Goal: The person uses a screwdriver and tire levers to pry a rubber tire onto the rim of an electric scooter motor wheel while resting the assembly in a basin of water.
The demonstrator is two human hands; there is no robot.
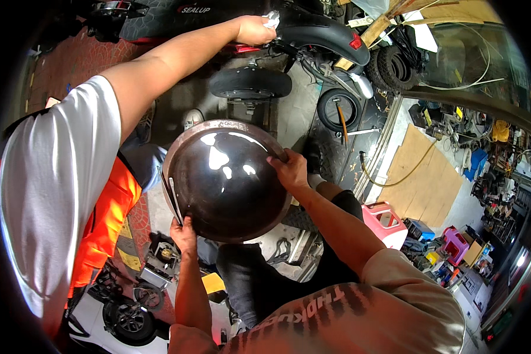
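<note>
I hold a large dark glossy dome-shaped shell (224,183) with a worn brownish rim in front of me, above my knees. My left hand (184,233) grips its lower left rim, next to a thin metal strip along the edge. On the upper right rim rests my right hand (289,168), fingers curled over the edge. Light glints off the dome's smooth surface.
A co-worker in a white shirt and orange vest (106,218) stands at left, arm stretched to a black scooter (324,32), their hand (255,29) holding a white cloth. A small wheel (251,82), loose tyres (339,109), a pink stool (384,221) and cardboard (425,177) lie around.
</note>
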